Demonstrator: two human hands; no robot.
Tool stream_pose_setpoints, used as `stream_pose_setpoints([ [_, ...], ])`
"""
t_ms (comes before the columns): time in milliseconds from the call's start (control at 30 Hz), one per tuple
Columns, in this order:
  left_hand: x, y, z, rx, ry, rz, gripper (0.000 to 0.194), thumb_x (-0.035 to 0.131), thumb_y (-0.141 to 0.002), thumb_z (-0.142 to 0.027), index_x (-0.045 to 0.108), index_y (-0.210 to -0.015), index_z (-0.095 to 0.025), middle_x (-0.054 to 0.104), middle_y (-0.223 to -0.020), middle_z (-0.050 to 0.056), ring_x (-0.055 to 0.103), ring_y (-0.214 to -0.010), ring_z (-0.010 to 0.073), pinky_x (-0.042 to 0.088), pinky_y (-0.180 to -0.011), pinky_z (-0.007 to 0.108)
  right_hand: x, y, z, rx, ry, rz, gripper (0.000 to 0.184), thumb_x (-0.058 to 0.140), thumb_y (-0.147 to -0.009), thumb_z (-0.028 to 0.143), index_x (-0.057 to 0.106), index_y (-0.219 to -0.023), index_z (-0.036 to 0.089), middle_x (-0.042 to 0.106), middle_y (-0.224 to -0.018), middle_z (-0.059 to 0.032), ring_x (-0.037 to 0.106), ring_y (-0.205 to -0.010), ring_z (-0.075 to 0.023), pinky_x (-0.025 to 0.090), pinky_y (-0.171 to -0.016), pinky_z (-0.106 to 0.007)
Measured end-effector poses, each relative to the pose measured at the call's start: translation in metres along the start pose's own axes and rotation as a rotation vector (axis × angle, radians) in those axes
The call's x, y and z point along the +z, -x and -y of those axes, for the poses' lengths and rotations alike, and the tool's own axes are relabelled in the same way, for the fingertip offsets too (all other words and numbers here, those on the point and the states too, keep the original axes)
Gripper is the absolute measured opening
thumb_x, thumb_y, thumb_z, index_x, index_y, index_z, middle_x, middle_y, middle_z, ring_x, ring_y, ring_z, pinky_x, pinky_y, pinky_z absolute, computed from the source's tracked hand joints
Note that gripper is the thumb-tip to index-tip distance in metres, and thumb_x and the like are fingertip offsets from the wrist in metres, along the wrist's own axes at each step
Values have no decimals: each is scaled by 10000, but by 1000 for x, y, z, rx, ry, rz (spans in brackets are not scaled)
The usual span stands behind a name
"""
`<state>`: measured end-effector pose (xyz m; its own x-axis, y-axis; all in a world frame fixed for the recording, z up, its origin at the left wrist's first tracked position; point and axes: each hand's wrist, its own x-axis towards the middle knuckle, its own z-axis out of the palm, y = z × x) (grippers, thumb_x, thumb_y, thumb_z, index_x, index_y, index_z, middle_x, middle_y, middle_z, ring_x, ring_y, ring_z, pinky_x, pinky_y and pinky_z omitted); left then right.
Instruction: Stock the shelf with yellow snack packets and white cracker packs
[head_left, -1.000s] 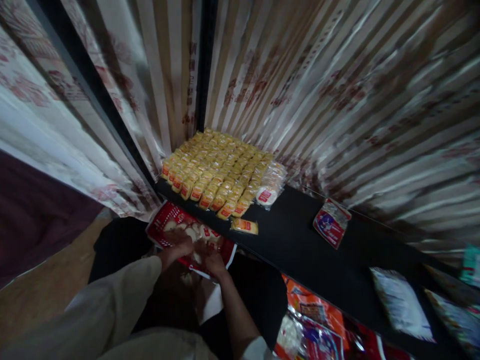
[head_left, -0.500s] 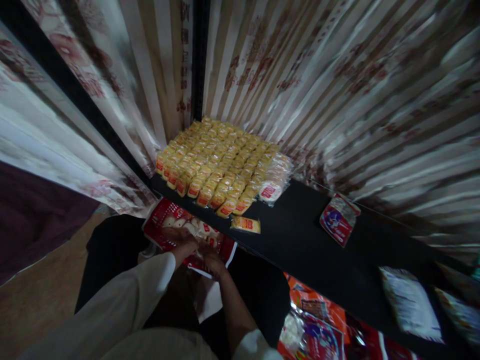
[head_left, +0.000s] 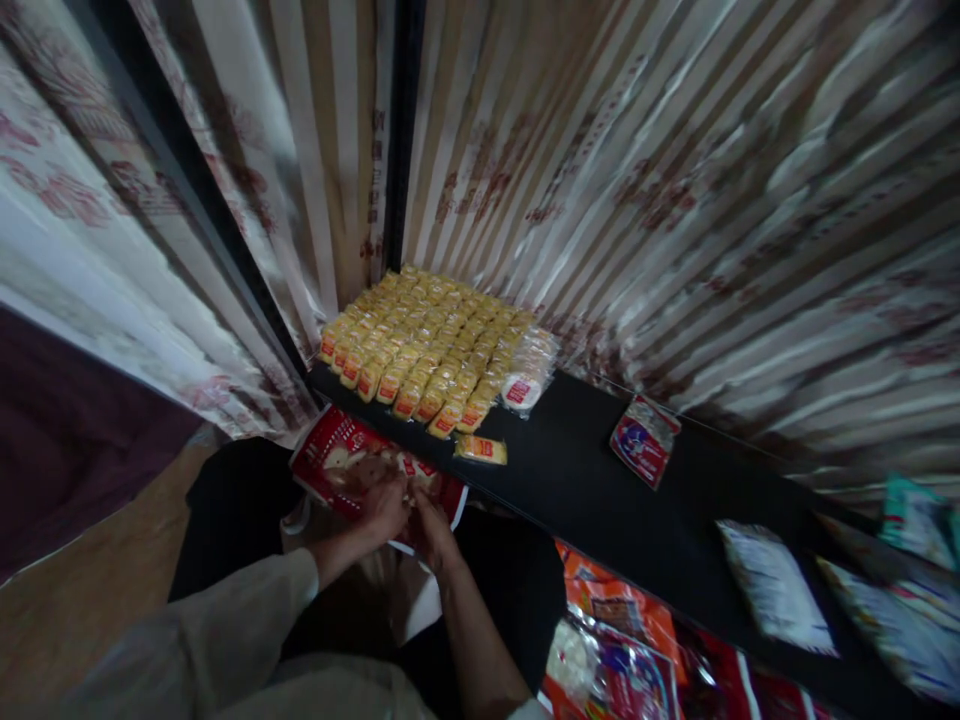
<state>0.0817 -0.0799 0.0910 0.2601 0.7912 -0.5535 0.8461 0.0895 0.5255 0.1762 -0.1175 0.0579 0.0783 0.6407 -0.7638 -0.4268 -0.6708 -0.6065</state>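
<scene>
A red printed package (head_left: 319, 455) with pictures of pale round pieces lies across my lap, just below the shelf's front edge. My left hand (head_left: 386, 508) is over its middle, fingers curled inward. Close beside it, my right hand (head_left: 429, 522) has its fingertips drawn together, almost meeting the left ones. The fingers of both look closed; what they pinch is dim and hidden, so I cannot tell whether it is the package or a small piece. Above the hands, one yellow wrapped snack (head_left: 481, 449) lies apart from tight rows of yellow wrapped snacks (head_left: 420, 350).
White round wrapped snacks (head_left: 523, 390) border the rows on the black shelf (head_left: 577, 450). Farther right lie a red-and-purple packet (head_left: 645, 440), a white packet (head_left: 776, 585) and a teal packet (head_left: 919, 520). Orange bags (head_left: 619, 600) sit below. Curtains (head_left: 600, 180) enclose the shelf.
My hands have come closer together over the red package, the left moving right toward the right hand. The view has shifted slightly, and more packets show at the right. The snack rows look unchanged.
</scene>
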Motion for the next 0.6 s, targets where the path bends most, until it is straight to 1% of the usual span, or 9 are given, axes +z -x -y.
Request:
stream_pose_setpoints([
  [33, 2, 9, 1, 57, -46, -51, 335, 506, -816, -75, 555, -1138, -153, 611, -1168, 96, 557, -1101, 194, 422, -953, 315, 2, 8, 4, 1, -23, 3, 501, 675, -645, 603, 628, -922, 188, 613, -596, 7, 566, -507, -129, 447, -494, -242],
  [100, 7, 27, 5, 231, -189, -191, 384, 470, -809, -58, 543, -1173, -153, 582, -1233, 103, 506, -1169, 199, 404, -985, 320, 5, 25, 9, -38, -46, 20, 515, 697, -623, 591, 637, -924, 179, 641, -644, -5, 589, -550, -134, 454, -510, -238],
  [200, 14, 52, 13, 452, -346, -368, 365, 433, -818, -59, 571, -1145, -144, 605, -1197, 101, 514, -1141, 220, 429, -963, 362, 7, 47, 11, -145, -57, 15, 490, 730, -593, 540, 657, -916, 178, 693, -800, -39, 639, -692, -160, 480, -572, -243],
  [267, 15, 64, 17, 555, -384, -460, 329, 421, -836, -59, 592, -1097, -162, 633, -1129, 84, 532, -1094, 216, 438, -939, 367, 6, 59, 12, -178, -48, -26, 438, 738, -581, 509, 667, -857, 176, 700, -806, -47, 646, -717, -171, 488, -595, -253],
  [367, 9, 79, 17, 671, -410, -538, 256, 422, -868, -74, 611, -993, -193, 657, -977, 49, 552, -990, 199, 441, -890, 348, 3, 74, 14, -169, -56, -95, 350, 746, -567, 466, 650, -744, 179, 665, -661, -16, 618, -613, -153, 481, -573, -258],
  [467, 0, 89, 12, 759, -428, -594, 180, 467, -882, -119, 611, -954, -198, 654, -961, 38, 543, -994, 205, 432, -857, 339, -3, 90, 20, -165, -138, -83, 305, 775, -527, 391, 612, -674, 180, 615, -573, 21, 563, -524, -116, 454, -540, -236],
  [533, -6, 94, 7, 819, -411, -656, 170, 475, -891, -143, 615, -964, -207, 654, -1010, 32, 526, -1052, 204, 418, -882, 339, -7, 102, 26, -205, -212, -52, 304, 780, -512, 331, 614, -716, 180, 628, -601, 24, 560, -529, -109, 442, -536, -222],
  [600, -12, 98, -1, 900, -359, -709, 177, 466, -904, -160, 623, -964, -214, 655, -1048, 19, 504, -1109, 193, 389, -949, 342, -11, 114, 33, -257, -283, -26, 359, 773, -509, 278, 626, -825, 190, 660, -677, 19, 581, -571, -112, 443, -551, -215],
])
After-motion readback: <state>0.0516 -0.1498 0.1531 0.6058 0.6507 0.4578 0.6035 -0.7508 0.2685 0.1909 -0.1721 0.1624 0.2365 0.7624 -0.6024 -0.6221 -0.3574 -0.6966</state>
